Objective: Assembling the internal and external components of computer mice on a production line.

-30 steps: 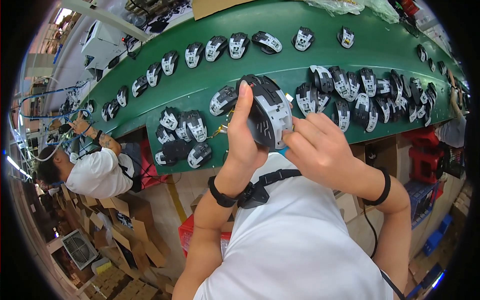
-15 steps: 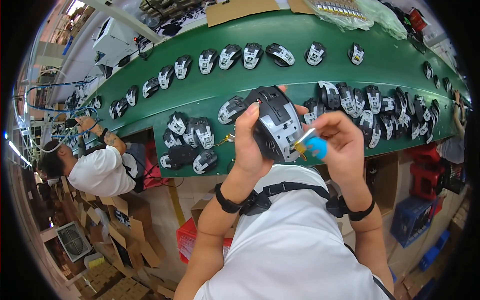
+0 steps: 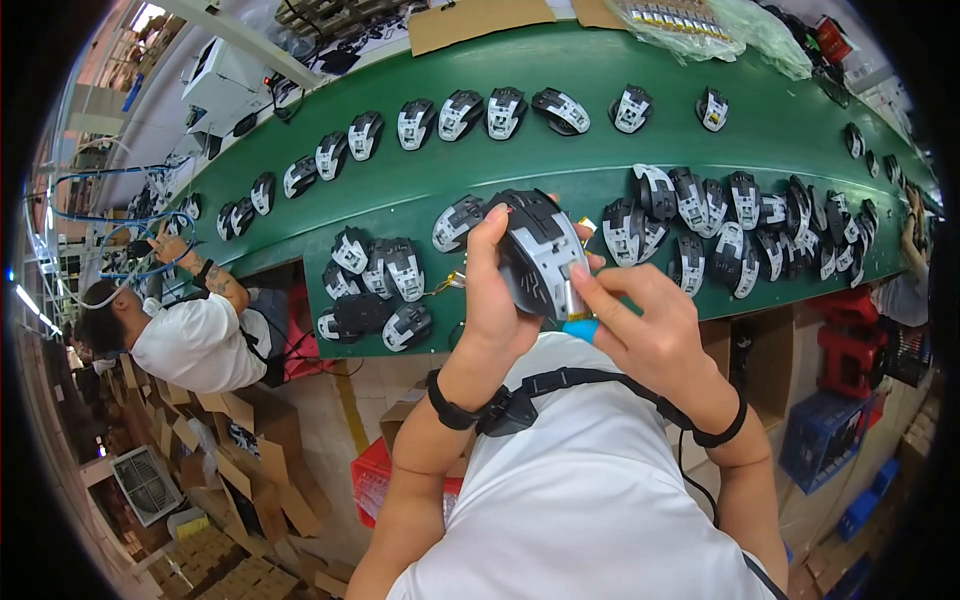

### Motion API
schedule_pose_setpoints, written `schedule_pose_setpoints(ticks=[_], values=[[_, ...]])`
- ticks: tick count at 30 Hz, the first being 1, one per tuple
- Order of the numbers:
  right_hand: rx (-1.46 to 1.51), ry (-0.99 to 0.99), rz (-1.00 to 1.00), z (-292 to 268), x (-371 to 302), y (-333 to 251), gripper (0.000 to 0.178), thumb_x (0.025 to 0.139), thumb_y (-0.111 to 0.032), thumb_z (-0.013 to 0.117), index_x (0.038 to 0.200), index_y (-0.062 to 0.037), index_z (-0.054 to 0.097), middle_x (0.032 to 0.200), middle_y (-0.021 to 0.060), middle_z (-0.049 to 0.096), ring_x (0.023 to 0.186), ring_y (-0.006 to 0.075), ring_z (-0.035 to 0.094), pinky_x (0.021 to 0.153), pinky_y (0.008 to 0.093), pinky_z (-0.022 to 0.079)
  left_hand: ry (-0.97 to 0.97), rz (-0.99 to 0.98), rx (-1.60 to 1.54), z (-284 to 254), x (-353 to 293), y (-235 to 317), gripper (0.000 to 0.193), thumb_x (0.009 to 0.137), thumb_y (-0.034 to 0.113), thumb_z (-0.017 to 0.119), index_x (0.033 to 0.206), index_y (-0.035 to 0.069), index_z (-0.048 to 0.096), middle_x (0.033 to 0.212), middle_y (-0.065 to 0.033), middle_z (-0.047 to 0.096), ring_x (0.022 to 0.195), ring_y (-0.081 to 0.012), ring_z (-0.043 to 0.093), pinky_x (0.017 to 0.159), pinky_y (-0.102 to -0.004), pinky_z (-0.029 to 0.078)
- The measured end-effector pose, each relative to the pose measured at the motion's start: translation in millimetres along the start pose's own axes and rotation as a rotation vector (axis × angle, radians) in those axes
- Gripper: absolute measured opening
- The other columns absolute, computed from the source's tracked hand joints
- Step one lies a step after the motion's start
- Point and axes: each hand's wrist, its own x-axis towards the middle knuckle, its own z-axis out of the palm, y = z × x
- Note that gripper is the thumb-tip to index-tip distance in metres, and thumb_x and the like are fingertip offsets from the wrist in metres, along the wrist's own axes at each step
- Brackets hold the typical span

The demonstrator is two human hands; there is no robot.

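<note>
My left hand is wrapped round a partly built computer mouse, black with a silver-grey frame, held tilted above the bench edge. My right hand pinches a small silver battery pack with a gold-coloured end against the mouse's lower part. Something bright blue shows at the right thumb; whether it is a finger cover or tape I cannot tell. Behind the held mouse, another unfinished mouse lies on the green bench.
More unfinished mice sit in a cluster at left, and many others are heaped at right. A row of mice lines the bench's far strip. A plastic bag of batteries lies at the back. A co-worker sits at left.
My right hand has moved left and down, bringing the battery pack onto the mouse. The mouse has dropped slightly in my left hand.
</note>
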Motion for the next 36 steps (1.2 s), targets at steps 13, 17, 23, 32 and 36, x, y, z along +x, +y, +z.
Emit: schedule_pose_setpoints(ticks=[13,17,23,32,36], values=[[0.054,0.063,-0.245,-13,7,8,0.035,0.066,-0.004,0.069,0.101,0.0001,0.069,0.088,0.008,0.06,0.067,0.0196,0.06,0.056,0.029,0.05,-0.11,-0.079,0.03,2,0,5,0.059,0.091,0.053,0.036,0.121,0.004,0.051,0.1,-0.0207,0.064,0.082,-0.0357,0.067,0.071,-0.044,0.056],[0.007,0.175,-0.225,-6,-3,7,0.038,0.065,-0.006,0.066,0.103,0.0008,0.068,0.087,0.0077,0.06,0.067,0.0204,0.058,0.055,0.0295,0.048,-0.112,-0.058,-0.014,5,1,0,0.059,0.091,0.052,0.035,0.121,0.004,0.05,0.1,-0.0205,0.064,0.082,-0.035,0.067,0.071,-0.0434,0.056],[0.014,0.014,-0.277,-21,5,12,0.035,0.065,-0.006,0.065,0.099,0.002,0.068,0.085,0.0079,0.06,0.064,0.0196,0.057,0.053,0.0286,0.047,-0.11,-0.03,0.132,5,2,3,0.064,0.091,0.052,0.034,0.124,-0.001,0.049,0.1,-0.022,0.064,0.082,-0.0355,0.066,0.073,-0.0432,0.056],[-0.041,0.038,-0.292,-26,5,6,0.026,0.068,-0.004,0.065,0.094,0.0019,0.069,0.088,0.0083,0.06,0.065,0.0196,0.059,0.055,0.0297,0.047,-0.061,-0.022,0.107,15,-4,-1,0.058,0.092,0.049,0.035,0.121,0.001,0.052,0.097,-0.021,0.064,0.078,-0.0349,0.067,0.07,-0.0417,0.056],[0.081,-0.045,-0.307,-35,12,18,0.021,0.067,-0.003,0.068,0.087,-0.001,0.069,0.084,0.0077,0.06,0.066,0.0189,0.06,0.055,0.0308,0.047,-0.109,-0.061,0.128,16,-1,1,0.058,0.092,0.047,0.036,0.122,-0.001,0.051,0.096,-0.0199,0.065,0.08,-0.0307,0.067,0.072,-0.0389,0.055]])
